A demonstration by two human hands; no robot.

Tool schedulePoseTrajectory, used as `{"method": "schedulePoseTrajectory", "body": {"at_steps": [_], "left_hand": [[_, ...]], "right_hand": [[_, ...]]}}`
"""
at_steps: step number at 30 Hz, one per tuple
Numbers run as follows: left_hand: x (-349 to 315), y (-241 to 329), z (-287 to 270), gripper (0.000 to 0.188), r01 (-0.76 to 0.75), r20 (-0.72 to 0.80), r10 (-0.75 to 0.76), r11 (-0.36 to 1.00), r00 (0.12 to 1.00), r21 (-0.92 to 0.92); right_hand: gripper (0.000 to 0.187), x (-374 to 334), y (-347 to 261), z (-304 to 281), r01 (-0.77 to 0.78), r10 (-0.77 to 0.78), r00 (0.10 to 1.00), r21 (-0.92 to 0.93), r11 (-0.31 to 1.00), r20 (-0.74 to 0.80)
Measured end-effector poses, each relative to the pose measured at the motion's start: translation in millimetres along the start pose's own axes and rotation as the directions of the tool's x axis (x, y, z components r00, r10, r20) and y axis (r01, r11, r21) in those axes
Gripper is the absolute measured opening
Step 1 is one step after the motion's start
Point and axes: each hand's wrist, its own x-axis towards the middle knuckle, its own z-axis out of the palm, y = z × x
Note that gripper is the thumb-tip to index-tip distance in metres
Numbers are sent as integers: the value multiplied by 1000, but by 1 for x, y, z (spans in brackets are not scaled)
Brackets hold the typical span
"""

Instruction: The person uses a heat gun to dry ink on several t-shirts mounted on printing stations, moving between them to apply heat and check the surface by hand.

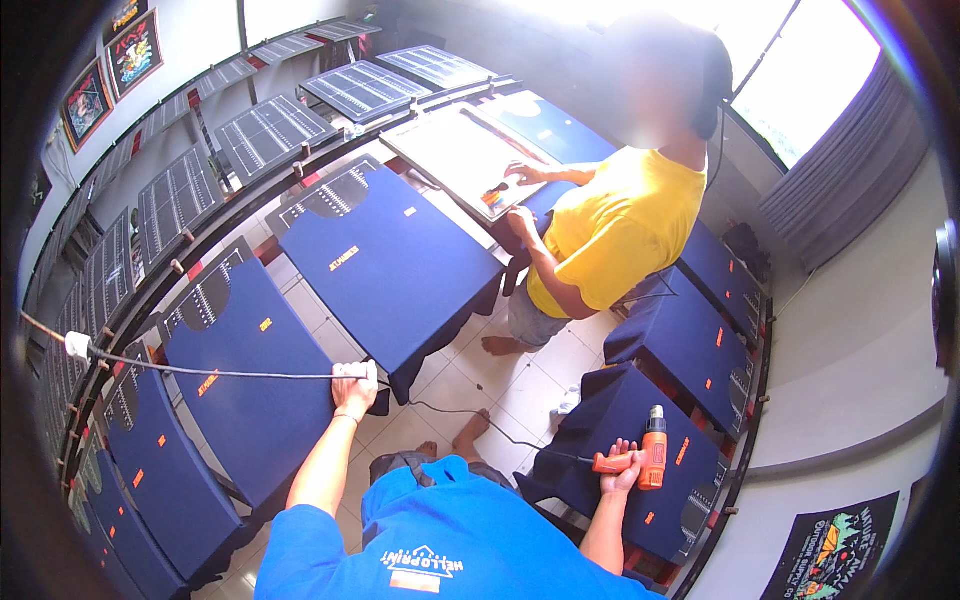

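Observation:
My left hand [355, 388] is closed around a black power cord [240, 374], which stretches left to a white connector [77, 345]. Beside that hand is the edge of a dark blue shirt [250, 350] laid over a printing board. In my right hand [618, 470] is an orange heat gun [653, 462], gripped by its handle with the nozzle pointing away from me. The gun is above another dark blue shirt [610, 415] with small orange prints. From its handle, a cord [480, 416] loops across toward my left hand.
Ahead, a person in a yellow shirt [630, 220] has both hands at a screen frame [455, 150]. Blue-covered boards [385, 260] line both sides of the tiled aisle [460, 370]. Bare patterned boards [265, 135] stand beyond the dark left rail [235, 208].

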Motion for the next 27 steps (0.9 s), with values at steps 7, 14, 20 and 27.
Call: {"method": "schedulePoseTrajectory", "body": {"at_steps": [7,14,20,27], "left_hand": [[1,1,-3,39,-3,-22,3,1000,1000,-20],[4,12,-22,35,-1,72,0,1000,997,13],[2,8,-17,35,-3,40,3,1000,999,7],[1,4,-8,36,-25,-14,25,1000,1000,-2]], "right_hand": [[29,3,0,-5,-8,8,1000,0,1000,18],[27,3,-2,-6,-30,29,999,12,999,17],[32,7,-1,-10,-31,31,999,19,999,34],[33,6,-1,-8,-29,29,999,8,1000,23]]}}
